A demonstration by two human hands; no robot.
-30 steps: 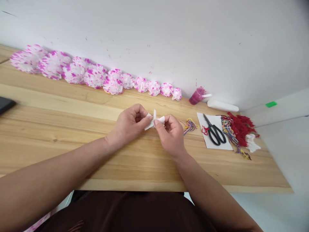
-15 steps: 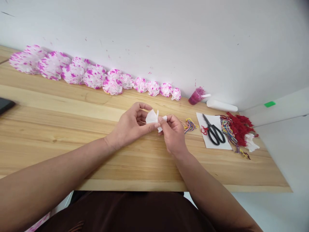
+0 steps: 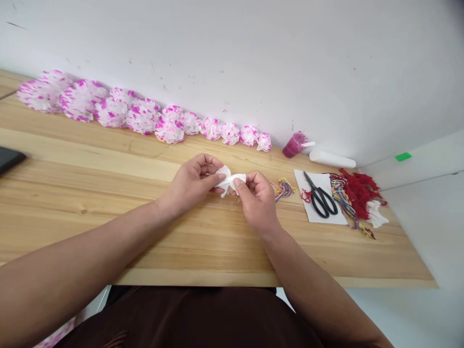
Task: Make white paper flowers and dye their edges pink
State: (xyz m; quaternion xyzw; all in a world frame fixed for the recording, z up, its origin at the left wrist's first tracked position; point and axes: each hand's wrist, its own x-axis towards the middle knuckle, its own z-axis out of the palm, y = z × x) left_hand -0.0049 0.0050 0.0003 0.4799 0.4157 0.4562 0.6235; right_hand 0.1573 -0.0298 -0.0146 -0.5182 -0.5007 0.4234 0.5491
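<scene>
Between my two hands is a small white tissue paper piece (image 3: pixel 229 181), gathered at its middle and flaring out at both ends. My left hand (image 3: pixel 194 182) pinches its left end between thumb and fingers. On the other side, my right hand (image 3: pixel 258 195) grips it near the middle, thumb on top. Both hands are held above the wooden table (image 3: pixel 174 256). A bundle of coloured cords (image 3: pixel 284 188) lies just beyond my right hand, partly covered by it.
Along the wall runs a row of white and magenta paper pom-poms (image 3: pixel 143 116). To the right are a magenta-stained cup (image 3: pixel 293 145), a white roll (image 3: pixel 332 159), black-handled scissors (image 3: pixel 321 198) on white paper (image 3: pixel 313 216), and red yarn (image 3: pixel 358 191). A dark object (image 3: pixel 10 159) sits at the left.
My left thumb has moved from the tissue's middle to its left end. The tissue is now spread flatter between both hands, and the left fingers have closed on it.
</scene>
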